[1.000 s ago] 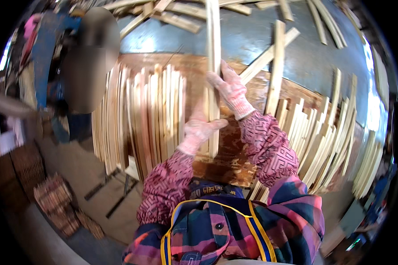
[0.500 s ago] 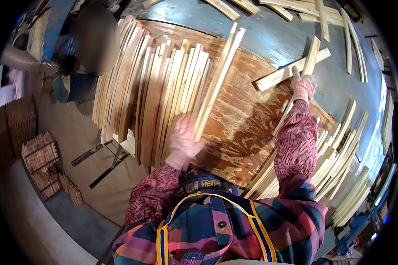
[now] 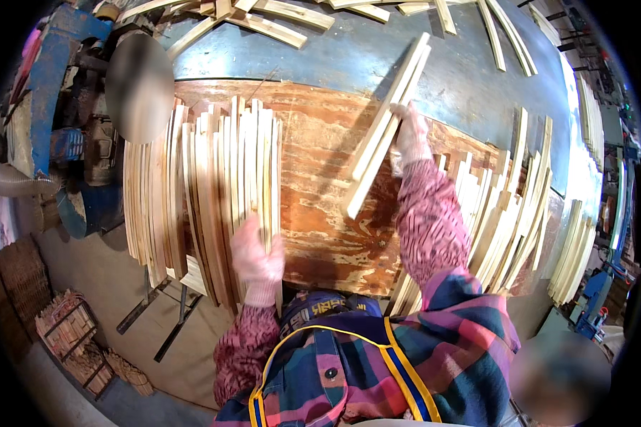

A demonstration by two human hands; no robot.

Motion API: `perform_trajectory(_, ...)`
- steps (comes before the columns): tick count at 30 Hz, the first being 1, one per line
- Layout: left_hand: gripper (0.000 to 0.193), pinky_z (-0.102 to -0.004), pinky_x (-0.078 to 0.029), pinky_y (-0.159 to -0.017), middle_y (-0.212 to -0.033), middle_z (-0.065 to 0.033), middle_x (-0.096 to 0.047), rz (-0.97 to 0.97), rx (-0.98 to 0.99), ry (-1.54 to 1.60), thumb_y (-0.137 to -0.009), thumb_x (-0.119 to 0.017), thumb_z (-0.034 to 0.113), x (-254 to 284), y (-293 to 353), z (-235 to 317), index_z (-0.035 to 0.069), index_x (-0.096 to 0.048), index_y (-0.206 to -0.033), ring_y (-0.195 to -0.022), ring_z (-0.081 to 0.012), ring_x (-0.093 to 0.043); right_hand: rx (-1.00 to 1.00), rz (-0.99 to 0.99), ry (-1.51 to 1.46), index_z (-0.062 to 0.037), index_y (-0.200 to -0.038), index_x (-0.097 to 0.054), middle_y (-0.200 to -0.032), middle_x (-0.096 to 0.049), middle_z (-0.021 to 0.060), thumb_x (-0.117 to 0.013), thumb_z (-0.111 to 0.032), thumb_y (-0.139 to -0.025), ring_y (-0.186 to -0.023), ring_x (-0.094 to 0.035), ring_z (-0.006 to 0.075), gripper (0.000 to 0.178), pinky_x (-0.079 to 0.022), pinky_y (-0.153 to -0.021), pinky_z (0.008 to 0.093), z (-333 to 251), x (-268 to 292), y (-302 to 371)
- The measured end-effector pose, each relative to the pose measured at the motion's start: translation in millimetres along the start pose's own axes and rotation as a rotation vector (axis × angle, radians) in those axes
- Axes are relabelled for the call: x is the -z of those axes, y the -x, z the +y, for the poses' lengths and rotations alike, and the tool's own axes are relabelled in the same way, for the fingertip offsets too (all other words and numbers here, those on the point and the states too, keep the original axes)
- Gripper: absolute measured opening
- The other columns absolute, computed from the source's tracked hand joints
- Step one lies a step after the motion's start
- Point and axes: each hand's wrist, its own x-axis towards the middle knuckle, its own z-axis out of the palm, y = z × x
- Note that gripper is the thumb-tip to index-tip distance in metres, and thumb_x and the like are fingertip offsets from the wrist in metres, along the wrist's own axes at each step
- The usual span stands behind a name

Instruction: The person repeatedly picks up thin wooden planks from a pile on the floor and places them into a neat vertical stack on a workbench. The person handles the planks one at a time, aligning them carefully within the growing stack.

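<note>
In a pale glove, my right hand (image 3: pixel 412 134) grips a pair of wooden strips (image 3: pixel 388 128), which slant over the plywood board, lower ends toward me. My left hand (image 3: pixel 258 252), gloved too and slightly blurred, rests at the near end of a row of upright-lying strips (image 3: pixel 224 171) on the left. Its thumb and fingers look apart, with nothing gripped between them. More strips (image 3: pixel 502 213) lie side by side to the right, partly hidden behind my right sleeve.
A brown plywood board (image 3: pixel 320 171) lies on a blue-grey metal table (image 3: pixel 335 67). Loose strips (image 3: pixel 278 21) are scattered along the far side. Bundled wood (image 3: pixel 68 327) stands on the floor at left, near blue machinery (image 3: pixel 43 107). Another person (image 3: pixel 563 377) is at lower right.
My left hand has let go of its two strips and moved left to the row. My right hand now holds a pair of strips and has swung inward over the board.
</note>
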Motion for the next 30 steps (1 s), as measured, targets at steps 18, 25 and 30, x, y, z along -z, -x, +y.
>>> perform_trajectory(18,0.046,-0.0366,-0.063,-0.063,-0.114,-0.0244,-0.064,-0.757,1.165,1.795,-0.094,-0.06,0.011,-59,11,20,0.001,-0.047,-0.137,-0.083,-0.0283,-0.071,-0.44,-0.413,-0.798,0.008,-0.131,-0.046,-0.115,-0.062,0.0237,-0.049,-0.024,-0.1,-0.097,-0.066,0.0341,0.045,-0.06,-0.083,0.0471,112,8,63)
perform_trajectory(25,0.046,-0.0295,-0.056,-0.087,-0.115,-0.0103,-0.07,-0.687,1.158,1.605,-0.092,-0.067,0.012,-69,10,27,0.001,-0.056,-0.135,-0.101,-0.0167,-0.068,-0.139,-0.167,0.494,0.005,-0.113,-0.065,-0.092,-0.071,0.0163,-0.07,-0.027,-0.091,-0.09,-0.069,0.028,0.039,-0.055,-0.081,0.037,77,-19,61)
perform_trajectory(30,0.114,-0.0405,-0.046,-0.107,-0.152,-0.0225,-0.037,-0.828,0.804,0.74,-0.075,-0.079,0.015,-81,-3,58,0.011,-0.003,-0.158,-0.127,-0.0333,-0.05,0.003,-0.44,0.991,-0.0026,-0.125,-0.061,-0.118,-0.066,0.0202,-0.056,-0.047,-0.097,-0.108,-0.064,0.0306,0.053,-0.051,-0.095,0.0405,86,-66,69)
